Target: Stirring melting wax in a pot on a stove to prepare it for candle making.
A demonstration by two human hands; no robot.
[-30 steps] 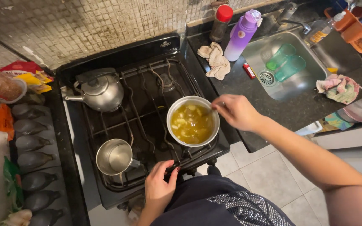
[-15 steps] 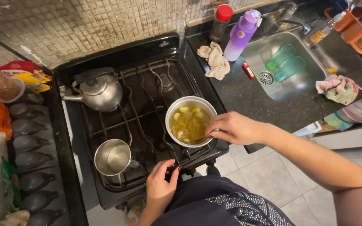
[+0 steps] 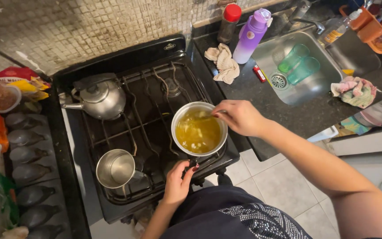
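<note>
Left hand rose to grip the pot handle.

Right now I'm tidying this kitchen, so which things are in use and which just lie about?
In use: pot of yellow broth, utensil in right hand, pot handle at left hand, stove.

Lying about: kettle, steel mug, purple bottle, rag, green cups.

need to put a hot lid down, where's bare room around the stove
Free: the back right burner grate behind the pot, and the dark counter between sink and right hand. Crowded: kettle and metal cup fill the left burners; bottles line the left side.
</note>
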